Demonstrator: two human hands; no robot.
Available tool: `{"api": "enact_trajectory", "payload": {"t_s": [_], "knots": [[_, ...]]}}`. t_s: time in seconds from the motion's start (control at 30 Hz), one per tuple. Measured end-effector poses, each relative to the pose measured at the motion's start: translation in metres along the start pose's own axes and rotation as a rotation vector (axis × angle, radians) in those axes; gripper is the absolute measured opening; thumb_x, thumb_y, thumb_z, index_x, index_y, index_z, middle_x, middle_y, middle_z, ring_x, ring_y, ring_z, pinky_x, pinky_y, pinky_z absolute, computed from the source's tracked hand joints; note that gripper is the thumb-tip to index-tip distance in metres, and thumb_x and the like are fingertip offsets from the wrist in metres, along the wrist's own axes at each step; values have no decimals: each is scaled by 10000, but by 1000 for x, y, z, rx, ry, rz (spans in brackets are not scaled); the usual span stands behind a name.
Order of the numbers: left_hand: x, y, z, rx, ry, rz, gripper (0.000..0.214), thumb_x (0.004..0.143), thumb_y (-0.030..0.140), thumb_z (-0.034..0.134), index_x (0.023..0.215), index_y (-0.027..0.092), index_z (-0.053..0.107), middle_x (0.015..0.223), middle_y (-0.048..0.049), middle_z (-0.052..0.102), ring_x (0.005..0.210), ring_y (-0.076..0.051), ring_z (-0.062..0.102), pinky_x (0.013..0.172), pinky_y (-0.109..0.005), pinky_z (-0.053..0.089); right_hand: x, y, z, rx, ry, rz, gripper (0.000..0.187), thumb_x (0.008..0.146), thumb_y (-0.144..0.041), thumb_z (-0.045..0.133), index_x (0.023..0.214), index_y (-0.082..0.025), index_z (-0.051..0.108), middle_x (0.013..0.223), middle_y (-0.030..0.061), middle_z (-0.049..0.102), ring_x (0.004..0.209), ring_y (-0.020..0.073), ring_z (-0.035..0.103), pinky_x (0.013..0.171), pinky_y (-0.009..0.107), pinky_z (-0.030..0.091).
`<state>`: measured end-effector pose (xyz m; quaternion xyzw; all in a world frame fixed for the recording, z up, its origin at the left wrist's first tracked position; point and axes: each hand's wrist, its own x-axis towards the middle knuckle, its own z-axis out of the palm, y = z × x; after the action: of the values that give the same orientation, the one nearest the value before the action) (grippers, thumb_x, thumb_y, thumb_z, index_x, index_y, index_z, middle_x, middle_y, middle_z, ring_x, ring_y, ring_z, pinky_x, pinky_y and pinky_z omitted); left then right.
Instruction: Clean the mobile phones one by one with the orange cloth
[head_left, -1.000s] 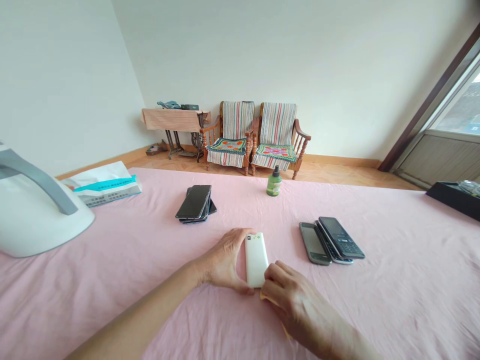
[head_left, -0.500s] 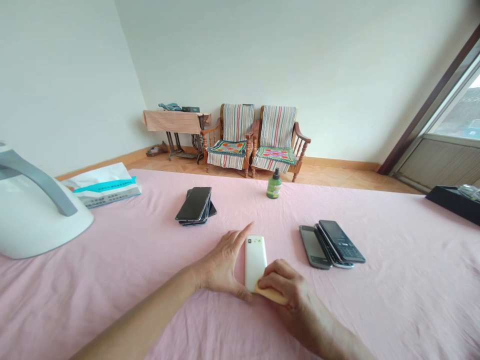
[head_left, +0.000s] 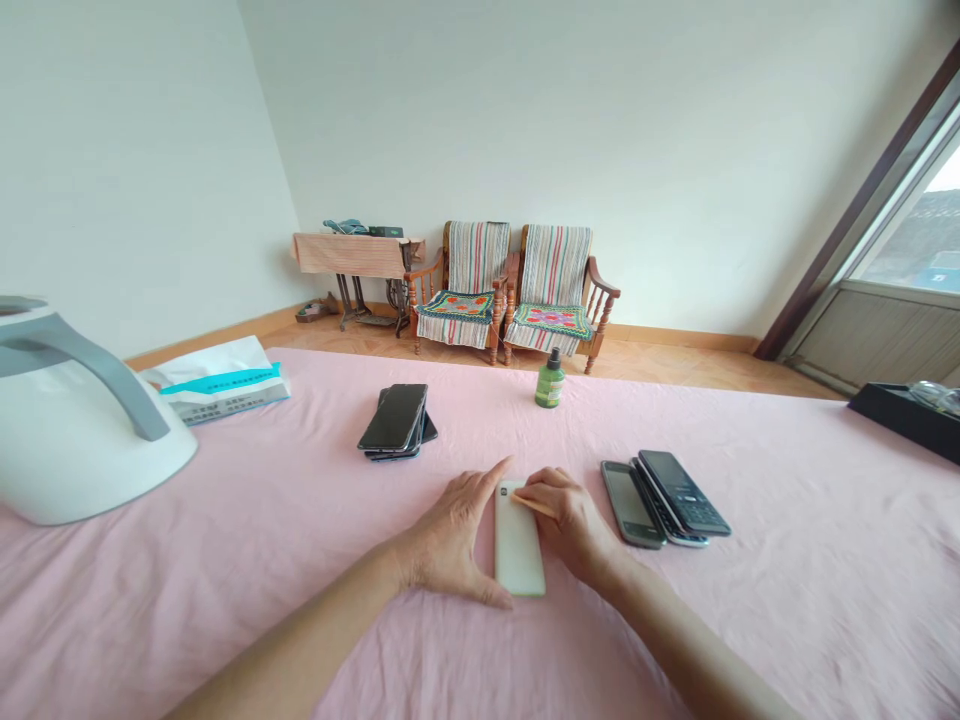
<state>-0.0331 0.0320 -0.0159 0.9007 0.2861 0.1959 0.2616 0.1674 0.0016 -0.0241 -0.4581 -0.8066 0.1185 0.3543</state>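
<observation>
A white mobile phone (head_left: pixel 520 550) lies back up on the pink cloth in front of me, its small camera at the upper left corner. My left hand (head_left: pixel 454 535) is open along its left side, index finger by the top end and thumb by the bottom end. Over the phone's upper right part, my right hand (head_left: pixel 566 510) is closed on a thin pale yellow pad (head_left: pixel 536 502), pressed near the top of the phone's back. I cannot tell whether the pad is sponge or cloth. The right fingers hide part of the phone's top.
Stacked dark phones (head_left: pixel 394 418) lie at left; several older phones (head_left: pixel 682 495) lie at right. A green spray bottle (head_left: pixel 550 382) stands beyond my hands. A white kettle (head_left: pixel 90 440), a tissue pack (head_left: pixel 225 385) and a black box (head_left: pixel 900 420) sit toward the sides. Two chairs (head_left: pixel 551 270) stand behind.
My right hand has moved with the pad from the phone's bottom end up to its top end. My left hand stays beside the phone. The view has tilted slightly upward.
</observation>
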Motion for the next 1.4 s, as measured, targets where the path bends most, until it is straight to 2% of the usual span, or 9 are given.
{"api": "enact_trajectory", "payload": {"t_s": [0.23,0.53,0.6,0.67,0.8,0.93,1.13,1.27,1.4], "knots": [[0,-1,1,-13,1,-27,1343,445,509,817,1439,247,-48,1375,-161,339,1249,-367,324,1038,-553,227,-17,-20,0,-1,-70,-18,228,849,-63,505,850,-206,683,829,55,605,827,181,529,697,284,453],[-1,-2,1,40,10,-42,1380,451,571,792,1433,216,-109,1379,-182,343,1259,-364,324,1035,-547,234,15,-5,8,-171,-13,7,209,890,-109,481,854,-195,668,792,44,582,795,167,505,710,279,415],[-2,-2,1,87,-3,-80,1355,444,617,771,1442,190,-40,1409,-202,307,1286,-388,277,1041,-569,204,13,-7,10,-179,-10,10,212,890,-98,470,851,-190,657,798,46,576,800,171,498,716,285,410],[-1,-3,0,142,-33,-107,1279,434,661,744,1432,166,117,1422,-208,292,1302,-405,243,1055,-578,168,9,-10,11,-169,-1,27,201,881,-89,470,825,-179,640,801,50,569,789,174,492,707,289,409],[2,-1,-1,207,-48,-119,1167,399,705,715,1349,144,332,1364,-194,383,1266,-403,310,1063,-554,184,8,-7,13,-137,7,51,208,867,-67,474,817,-180,642,825,55,566,811,180,489,714,293,413],[5,2,-2,242,-61,-142,1171,379,709,712,1332,129,354,1342,-197,402,1243,-406,333,1050,-548,208,13,-6,14,-144,8,60,216,854,-48,483,836,-179,654,848,60,572,830,184,488,736,299,411],[6,4,-3,195,-21,-122,1111,368,709,715,1295,201,376,1299,-154,438,1204,-401,374,1018,-557,236,9,-13,13,-147,-7,66,180,841,-48,516,812,-176,640,814,51,565,795,179,491,708,288,405],[6,3,-2,225,-22,-127,1105,360,702,720,1279,185,389,1279,-158,444,1192,-398,381,1021,-549,241,12,-7,16,-173,4,53,204,857,-61,497,860,-190,655,837,53,565,810,180,491,725,294,408],[5,0,0,251,-15,-102,1086,377,707,708,1270,180,387,1272,-143,448,1179,-376,391,1022,-523,262,13,-8,17,-191,-8,68,186,837,-47,509,812,-180,636,805,43,562,792,180,485,712,291,403]]}}
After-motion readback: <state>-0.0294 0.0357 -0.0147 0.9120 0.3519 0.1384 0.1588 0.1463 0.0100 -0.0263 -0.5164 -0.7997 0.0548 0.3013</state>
